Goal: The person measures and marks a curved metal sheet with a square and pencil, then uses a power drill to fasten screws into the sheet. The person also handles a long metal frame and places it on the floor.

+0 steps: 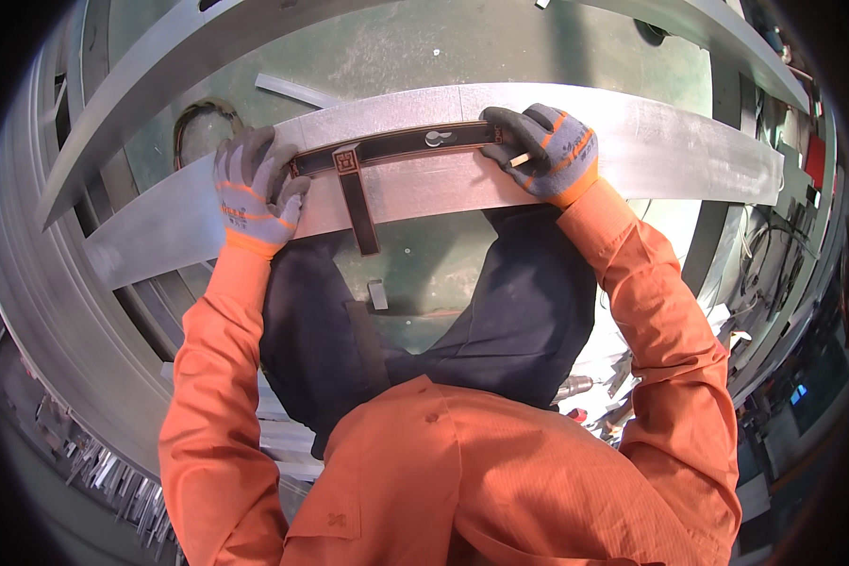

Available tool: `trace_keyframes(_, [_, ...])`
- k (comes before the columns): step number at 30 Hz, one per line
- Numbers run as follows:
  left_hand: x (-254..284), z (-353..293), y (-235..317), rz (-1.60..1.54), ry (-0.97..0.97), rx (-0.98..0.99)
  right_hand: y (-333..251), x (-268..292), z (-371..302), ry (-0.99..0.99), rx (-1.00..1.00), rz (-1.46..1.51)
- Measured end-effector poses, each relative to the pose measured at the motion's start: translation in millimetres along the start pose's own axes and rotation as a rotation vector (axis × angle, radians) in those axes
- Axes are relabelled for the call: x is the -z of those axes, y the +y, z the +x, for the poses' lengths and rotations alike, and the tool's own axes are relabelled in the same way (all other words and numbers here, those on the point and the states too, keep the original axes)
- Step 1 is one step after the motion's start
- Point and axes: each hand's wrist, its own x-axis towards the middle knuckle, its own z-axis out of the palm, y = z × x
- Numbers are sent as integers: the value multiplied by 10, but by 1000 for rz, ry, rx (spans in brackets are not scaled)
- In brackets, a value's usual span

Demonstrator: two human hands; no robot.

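A long dark door handle plate (401,144) with copper-coloured edges lies flat along a silvery metal beam (594,104) in front of my knees. It has a keyhole-shaped opening near its right end. A lever (357,212) with a square patterned head juts from the plate toward me, past the beam's near edge. My left hand (255,189), in a grey and orange glove, grips the plate's left end. At its right end my gloved right hand (552,151) pinches the plate. A short pale stick (520,159) sticks out between the right hand's fingers; its kind is unclear.
Another grey beam (151,90) curves across the far side. Stacked metal profiles (57,311) run along the left. On the green floor lie a coiled cable (203,113) and a small metal offcut (377,294). A drill-like tool (575,387) lies beside my right leg.
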Motion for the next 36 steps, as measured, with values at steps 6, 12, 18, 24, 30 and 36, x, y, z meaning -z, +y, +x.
trace_keyframes(6, [17,17,6,-27,-10,12,-10,2,19,-4,-11,-15])
trace_keyframes(12, [27,22,-9,-24,-6,5,-48,30,28,15,-21,-9])
trace_keyframes(18, [-7,-27,-61,-41,-13,31,-61,35,56,16,-9,-6])
trace_keyframes(24, [16,1,-35,-48,30,3,-118,62,105,23,2,7])
trace_keyframes(30, [19,-11,-50,-95,7,35,-109,26,81,23,-15,-9])
trace_keyframes(36, [31,-27,-47,-59,-27,48,-63,-23,55,28,-7,31])
